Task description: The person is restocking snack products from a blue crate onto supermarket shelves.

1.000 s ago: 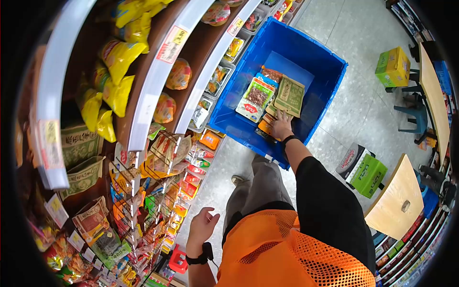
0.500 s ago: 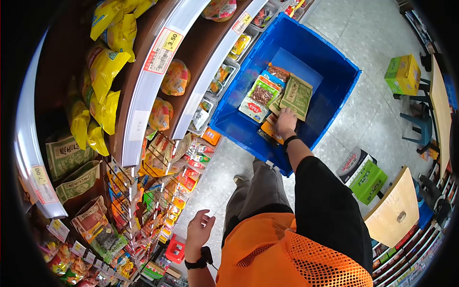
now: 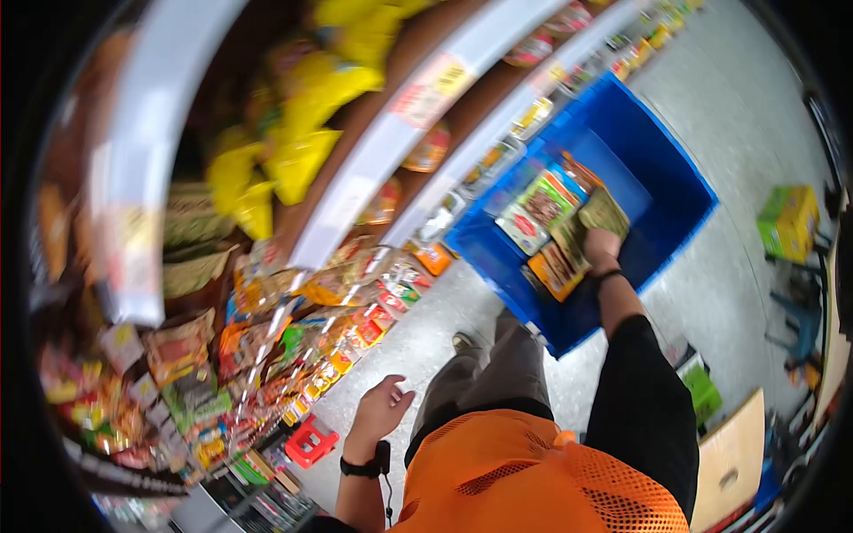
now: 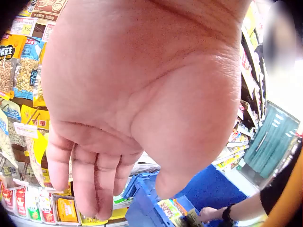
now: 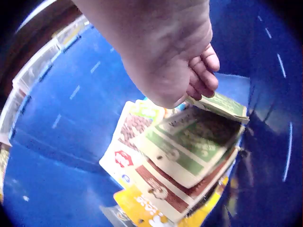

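Inside a blue plastic bin (image 3: pixel 657 164), my right hand (image 3: pixel 603 246) pinches the edge of a green-and-tan snack packet (image 3: pixel 607 213) between thumb and curled fingers. The right wrist view shows this packet raised at an angle over another green packet (image 5: pixel 187 146), with a brown-banded one (image 5: pixel 163 191) beneath. Beside them lies a white packet (image 3: pixel 530 222) with a picture of nuts. An orange-yellow packet (image 3: pixel 557 274) is nearest the bin's front. My left hand (image 3: pixel 380 412) hangs outside the bin with loosely bent fingers and holds nothing.
Shelves with yellow bags (image 3: pixel 306 147) and hanging snack packs (image 3: pixel 187 355) run along the left. A red plastic basket (image 3: pixel 311 441) is on the floor below them. On the right are a yellow-green carton (image 3: pixel 788 222) and a wooden tabletop (image 3: pixel 733 466).
The head view has swung, so the bin appears further right and lower. My right hand has lifted the green packet's near edge, uncovering more of the packets under it. The left hand stays loose.
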Action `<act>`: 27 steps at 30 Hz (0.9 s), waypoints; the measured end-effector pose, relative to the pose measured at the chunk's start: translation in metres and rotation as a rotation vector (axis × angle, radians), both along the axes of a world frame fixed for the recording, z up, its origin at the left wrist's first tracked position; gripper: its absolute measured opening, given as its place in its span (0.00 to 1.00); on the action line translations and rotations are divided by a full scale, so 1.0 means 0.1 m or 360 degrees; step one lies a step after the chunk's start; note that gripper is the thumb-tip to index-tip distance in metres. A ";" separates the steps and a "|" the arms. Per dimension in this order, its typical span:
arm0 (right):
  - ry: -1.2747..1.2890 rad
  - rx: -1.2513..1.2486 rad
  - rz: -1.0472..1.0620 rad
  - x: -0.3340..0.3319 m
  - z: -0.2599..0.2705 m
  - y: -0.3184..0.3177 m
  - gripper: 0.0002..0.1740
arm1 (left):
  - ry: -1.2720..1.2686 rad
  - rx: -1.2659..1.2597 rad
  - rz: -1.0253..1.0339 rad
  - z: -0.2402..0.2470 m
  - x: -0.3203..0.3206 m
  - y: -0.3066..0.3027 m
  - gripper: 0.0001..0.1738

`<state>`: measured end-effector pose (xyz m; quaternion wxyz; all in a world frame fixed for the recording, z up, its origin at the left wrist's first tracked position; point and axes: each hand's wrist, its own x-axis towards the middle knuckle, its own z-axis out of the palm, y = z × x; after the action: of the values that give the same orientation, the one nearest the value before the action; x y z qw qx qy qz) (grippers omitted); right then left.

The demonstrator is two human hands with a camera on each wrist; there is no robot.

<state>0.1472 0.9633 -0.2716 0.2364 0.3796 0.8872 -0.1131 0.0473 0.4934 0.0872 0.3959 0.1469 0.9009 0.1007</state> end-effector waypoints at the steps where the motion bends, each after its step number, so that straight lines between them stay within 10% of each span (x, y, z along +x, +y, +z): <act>1: 0.0014 -0.0016 -0.0024 -0.03 0.21 0.08 0.15 | 0.0025 0.0020 -0.0026 0.03 -0.02 0.03 0.23; 9: 0.1126 -0.0491 -0.0202 0.18 1.96 0.15 0.17 | 0.0125 0.0501 -0.0198 0.26 -0.18 0.30 0.24; 13: 0.1765 -0.1504 -0.0678 0.02 3.05 -0.71 0.10 | 0.0300 0.1015 -0.0390 0.25 -0.22 0.44 0.27; 21: 0.2177 -0.2131 -0.0459 -0.60 4.58 -2.18 0.10 | 0.0605 0.1460 -0.0418 0.63 -0.42 0.63 0.46; 27: 0.2206 -0.2121 -0.0042 -1.24 5.05 -2.92 0.07 | 0.1183 0.1910 0.0008 0.65 -0.82 0.24 0.22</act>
<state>0.0235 0.6713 0.2337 -0.1748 0.0261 0.5789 -0.7960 -0.0342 0.5174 0.1526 -0.0876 0.3624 0.7656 0.5242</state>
